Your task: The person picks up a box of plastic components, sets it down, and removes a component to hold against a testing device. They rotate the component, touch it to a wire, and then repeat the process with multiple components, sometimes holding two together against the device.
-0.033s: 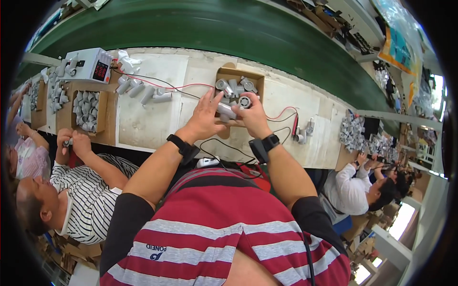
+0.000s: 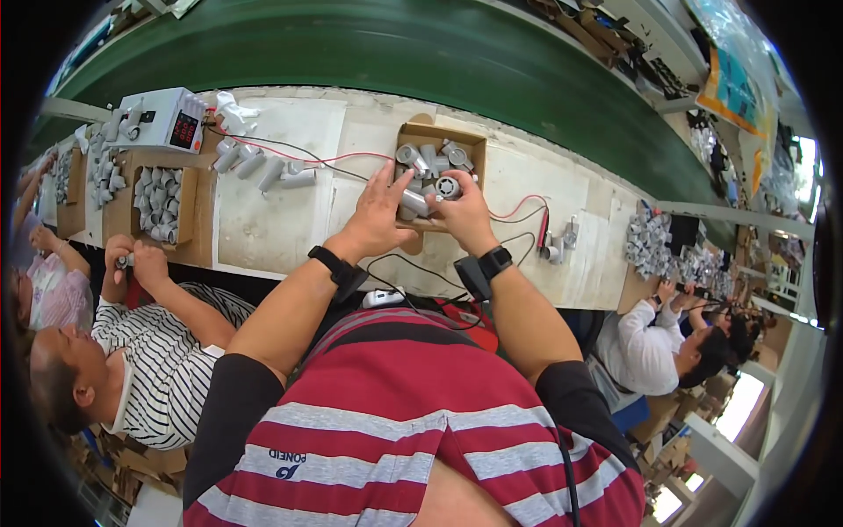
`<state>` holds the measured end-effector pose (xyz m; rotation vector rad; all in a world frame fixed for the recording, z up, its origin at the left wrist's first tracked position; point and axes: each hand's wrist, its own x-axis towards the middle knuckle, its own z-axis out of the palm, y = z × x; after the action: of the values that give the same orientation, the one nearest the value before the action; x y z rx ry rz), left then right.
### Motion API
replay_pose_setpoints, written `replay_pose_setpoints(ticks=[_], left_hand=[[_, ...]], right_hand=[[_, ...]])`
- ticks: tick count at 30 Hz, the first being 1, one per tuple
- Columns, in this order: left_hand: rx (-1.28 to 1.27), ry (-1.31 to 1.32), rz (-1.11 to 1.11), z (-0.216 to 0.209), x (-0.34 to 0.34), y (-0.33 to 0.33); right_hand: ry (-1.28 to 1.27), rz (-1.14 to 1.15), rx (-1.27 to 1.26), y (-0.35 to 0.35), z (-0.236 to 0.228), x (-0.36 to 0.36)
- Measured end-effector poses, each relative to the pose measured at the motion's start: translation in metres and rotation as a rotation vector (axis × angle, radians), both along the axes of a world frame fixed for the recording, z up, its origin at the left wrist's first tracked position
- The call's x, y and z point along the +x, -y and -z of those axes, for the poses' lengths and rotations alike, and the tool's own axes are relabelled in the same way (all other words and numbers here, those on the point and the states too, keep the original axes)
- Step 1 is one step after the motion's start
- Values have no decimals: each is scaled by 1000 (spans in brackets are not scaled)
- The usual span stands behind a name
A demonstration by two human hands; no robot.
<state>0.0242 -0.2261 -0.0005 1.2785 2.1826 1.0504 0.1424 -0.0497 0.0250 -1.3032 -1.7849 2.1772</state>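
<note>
In my right hand (image 2: 468, 216) is a grey cylindrical housing with a round vented end (image 2: 448, 187), gripped between thumb and fingers over the near side of a small cardboard box (image 2: 479, 145). A grey tube (image 2: 414, 205) slants between my two hands; whether it joins the housing is hidden. My left hand (image 2: 376, 213) reaches along the box's left side with fingers stretched and thumb apart, close to the tube. Inside the box lie several more grey tubular housings (image 2: 457, 155).
At left stand a white power supply (image 2: 162, 121) with a red display and a carton of grey parts (image 2: 160, 204). Loose housings (image 2: 272, 172) lie nearby. Red and black test leads (image 2: 543, 230) cross the table. Co-workers sit on both sides; a green belt (image 2: 351, 66) runs behind.
The housing in my right hand has shifted very slightly left. Otherwise both hands stay in place.
</note>
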Motion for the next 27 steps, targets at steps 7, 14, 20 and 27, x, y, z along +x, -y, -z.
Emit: replay_pose_setpoints(ticks=[7, 14, 20, 27], left_hand=[[-9, -166, 29, 22, -6, 0], [-69, -39, 54, 20, -6, 9], [-41, -35, -21, -27, -15, 20], [86, 88, -94, -73, -29, 31]], right_hand=[[13, -441, 1023, -6, -8, 28], [-209, -274, 965, -48, -201, -43], [-448, -157, 1645, -68, -379, -149], [111, -81, 1800, -124, -396, -255]])
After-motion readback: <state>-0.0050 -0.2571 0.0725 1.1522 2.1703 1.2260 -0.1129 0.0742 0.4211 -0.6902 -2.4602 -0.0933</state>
